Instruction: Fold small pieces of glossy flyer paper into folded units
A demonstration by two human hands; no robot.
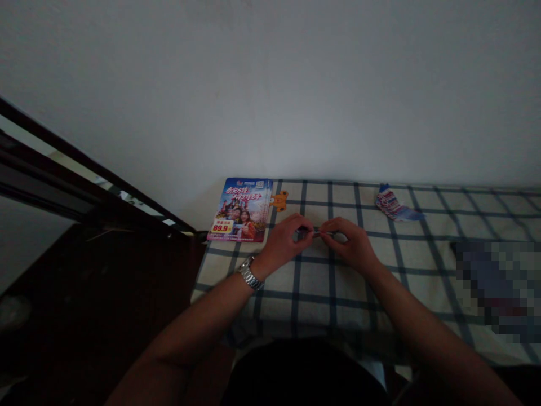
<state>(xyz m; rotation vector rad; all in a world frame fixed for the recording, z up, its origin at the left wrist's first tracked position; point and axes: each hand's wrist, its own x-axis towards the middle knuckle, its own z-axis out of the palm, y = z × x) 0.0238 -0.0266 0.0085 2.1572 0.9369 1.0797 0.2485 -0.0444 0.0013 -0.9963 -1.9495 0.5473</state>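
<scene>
My left hand point(286, 241), with a metal watch point(250, 273) on its wrist, is closed in a pinch at the middle of the table. Facing it, my right hand point(350, 243) pinches too, and the fingertips of both hands nearly meet. Between them runs a thin, narrow dark strip point(316, 233) with a paler middle; its exact kind is too small and dim to tell. Left of my left hand lies a stack of printed flyers point(240, 211). An orange bear-shaped piece point(279, 201) lies beside the stack, just beyond my left hand.
A blue-and-white checked cloth point(313, 287) covers the table, which meets a pale wall point(296, 90). Pleated, printed paper point(395, 204) lies at the back right. A blurred-out dark item point(499, 287) rests at the right. Dark-framed furniture point(84, 175) stands at the left.
</scene>
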